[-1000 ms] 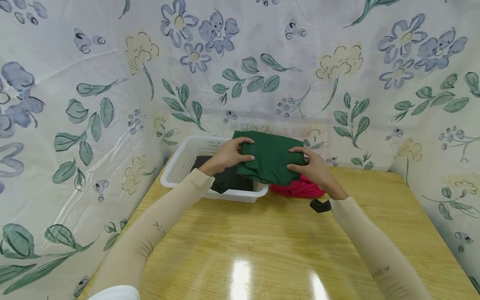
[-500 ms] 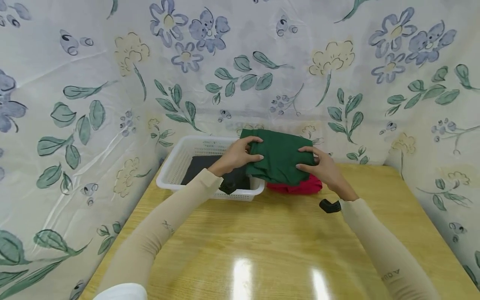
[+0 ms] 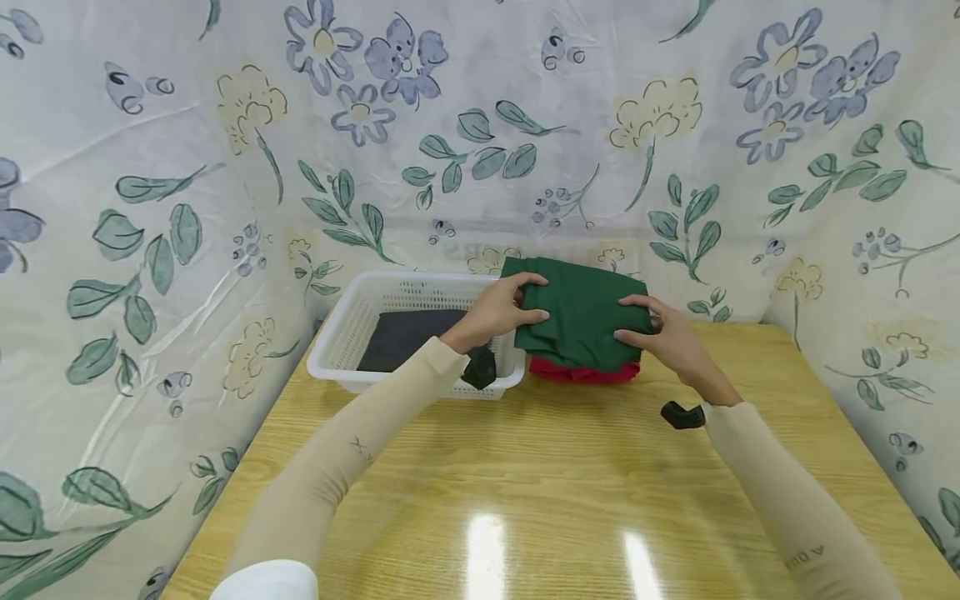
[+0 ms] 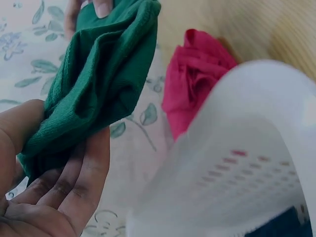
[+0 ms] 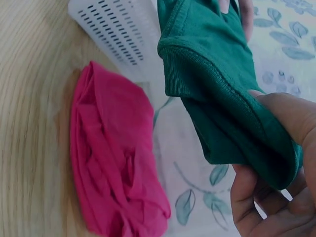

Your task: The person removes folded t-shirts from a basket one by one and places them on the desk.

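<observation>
A folded green garment (image 3: pixel 581 312) is held up between both hands, apart from the table. My left hand (image 3: pixel 498 312) grips its left edge, thumb on the near face and fingers behind, as the left wrist view also shows. At the opposite edge my right hand (image 3: pixel 667 337) pinches the cloth the same way; its ribbed hem shows in the right wrist view. Below the garment a folded pink-red cloth (image 5: pixel 118 158) lies on the table, mostly covered in the head view. To the left stands a white plastic basket (image 3: pixel 337 333) with a dark folded cloth (image 3: pixel 405 337) inside.
The wooden table (image 3: pixel 562 467) runs up to a floral curtain (image 3: pixel 450 125) at the back and left. The basket's right end stands close beside the pink-red cloth.
Both hands have carried the green garment to the right, away from the basket and over the pink-red cloth. More of the basket's inside shows. The view has shifted slightly.
</observation>
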Tool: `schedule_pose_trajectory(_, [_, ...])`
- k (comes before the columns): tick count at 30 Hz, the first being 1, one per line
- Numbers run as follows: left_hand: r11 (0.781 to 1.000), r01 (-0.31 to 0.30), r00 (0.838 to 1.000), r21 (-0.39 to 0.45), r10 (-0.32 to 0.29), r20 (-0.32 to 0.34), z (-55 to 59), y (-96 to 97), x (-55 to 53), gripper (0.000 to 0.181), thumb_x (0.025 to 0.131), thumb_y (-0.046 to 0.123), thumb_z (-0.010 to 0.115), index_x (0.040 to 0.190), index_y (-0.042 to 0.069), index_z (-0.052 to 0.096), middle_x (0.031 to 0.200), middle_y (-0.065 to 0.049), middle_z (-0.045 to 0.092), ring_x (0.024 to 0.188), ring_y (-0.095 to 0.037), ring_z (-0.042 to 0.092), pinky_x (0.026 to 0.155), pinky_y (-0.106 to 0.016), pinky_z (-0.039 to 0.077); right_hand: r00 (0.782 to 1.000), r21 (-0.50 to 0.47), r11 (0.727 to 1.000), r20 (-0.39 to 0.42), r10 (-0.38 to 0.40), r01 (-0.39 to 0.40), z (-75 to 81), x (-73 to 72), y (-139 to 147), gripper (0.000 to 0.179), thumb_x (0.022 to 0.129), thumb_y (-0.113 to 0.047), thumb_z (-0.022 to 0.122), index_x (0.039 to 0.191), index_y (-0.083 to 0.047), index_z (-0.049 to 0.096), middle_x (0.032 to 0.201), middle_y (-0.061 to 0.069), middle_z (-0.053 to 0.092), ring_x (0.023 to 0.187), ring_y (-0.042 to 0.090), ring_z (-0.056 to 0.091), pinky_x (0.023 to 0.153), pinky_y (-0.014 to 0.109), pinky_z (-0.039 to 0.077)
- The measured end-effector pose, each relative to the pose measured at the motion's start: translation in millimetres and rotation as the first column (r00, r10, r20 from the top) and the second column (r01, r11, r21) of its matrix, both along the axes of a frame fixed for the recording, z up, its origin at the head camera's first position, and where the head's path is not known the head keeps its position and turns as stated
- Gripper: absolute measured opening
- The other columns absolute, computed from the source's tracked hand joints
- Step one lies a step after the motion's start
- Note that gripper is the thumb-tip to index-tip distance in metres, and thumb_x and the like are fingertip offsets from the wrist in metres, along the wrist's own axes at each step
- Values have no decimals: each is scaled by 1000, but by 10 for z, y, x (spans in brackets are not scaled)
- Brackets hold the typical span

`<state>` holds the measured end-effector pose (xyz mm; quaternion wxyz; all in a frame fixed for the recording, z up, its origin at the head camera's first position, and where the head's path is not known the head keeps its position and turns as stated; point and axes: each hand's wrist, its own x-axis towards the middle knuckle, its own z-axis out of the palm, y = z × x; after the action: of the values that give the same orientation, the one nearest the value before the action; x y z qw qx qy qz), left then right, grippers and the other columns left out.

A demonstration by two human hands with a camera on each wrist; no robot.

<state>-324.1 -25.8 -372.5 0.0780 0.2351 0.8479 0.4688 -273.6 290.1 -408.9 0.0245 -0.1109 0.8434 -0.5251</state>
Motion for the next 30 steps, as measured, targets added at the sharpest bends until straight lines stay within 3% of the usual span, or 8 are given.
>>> schedule_pose_trajectory(7, [999, 18, 999, -50, -19, -27, -17, 261, 3, 55, 96, 23, 76, 146, 21, 55, 96, -9, 66, 79, -22, 64, 67, -32, 50, 1000, -14, 1000, 3, -13, 13, -93, 62, 255, 62, 96, -34, 76, 150, -20, 49, 141, 26, 56, 127, 37, 58, 89, 31, 54])
schedule_pose_trajectory(16, [997, 72, 997, -22, -72, -9, -49, 542, 42, 55, 97, 21, 75, 147, 18, 53, 86, -11, 61, 65, -20, 54, 62, -28, 46, 999, 33, 999, 1, -34, 34, -130, 155, 534, 63, 96, -37, 75, 151, -20, 49, 155, 22, 42, 130, 39, 55, 89, 28, 53])
schedule_pose_trajectory(21, [997, 80, 997, -13, -80, -12, -91, 669, 32, 55, 97, 20, 75, 147, 16, 53, 85, -10, 59, 64, -19, 51, 60, -28, 42, 999, 51, 998, 0, -48, 48, -130, 161, 646, 62, 96, -36, 75, 150, -19, 50, 151, 23, 47, 126, 33, 56, 87, 25, 51])
schedule_pose_trajectory(26, [998, 68, 998, 0, -68, 14, -136, 792, 14, 54, 96, 18, 75, 146, 15, 54, 87, -10, 61, 68, -18, 56, 62, -27, 46, 999, 47, 998, 13, -47, 47, -149, 157, 728, 62, 96, -34, 75, 150, -17, 50, 147, 27, 50, 121, 24, 56, 85, 25, 52])
schedule_pose_trajectory(30, [999, 49, 999, 12, -50, 17, -143, 901, 6, 53, 95, 18, 77, 145, 15, 57, 86, -10, 62, 69, -19, 59, 64, -26, 49, 998, 44, 998, 32, -54, 52, -153, 158, 812, 62, 97, -32, 75, 151, -16, 48, 152, 29, 44, 127, 30, 54, 86, 23, 51])
